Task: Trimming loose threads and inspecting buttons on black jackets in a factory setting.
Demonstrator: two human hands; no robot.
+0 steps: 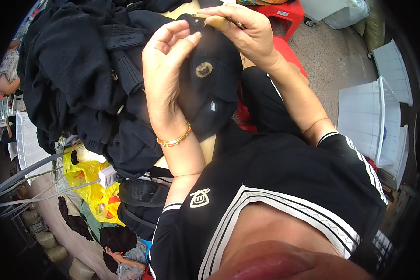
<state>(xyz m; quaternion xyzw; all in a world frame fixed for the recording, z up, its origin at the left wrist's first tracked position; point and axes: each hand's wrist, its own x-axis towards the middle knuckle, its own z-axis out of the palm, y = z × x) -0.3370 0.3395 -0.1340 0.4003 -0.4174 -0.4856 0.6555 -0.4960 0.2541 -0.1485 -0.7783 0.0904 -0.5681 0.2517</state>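
A black knit garment (214, 88) is spread in front of me, with a large brownish button (203, 70) on it and a small pale tag-like piece (213, 106) lower down. My left hand (165, 60) is closed at the garment's upper edge, its thumb and fingers pinching the fabric. Opposite it, my right hand (249, 35) is pinched close to the same edge. Its thumb has a yellowish covering, and a thin dark thing shows between the fingers, too small to name. The two sets of fingertips are nearly together.
A big heap of black knitwear (79, 60) lies to the left. Below it are a yellow plastic bag (95, 186) and a black bag (142, 200). Red stools (284, 21) stand at the upper right, white crates (364, 119) at the far right. Another person (9, 70) is at the left edge.
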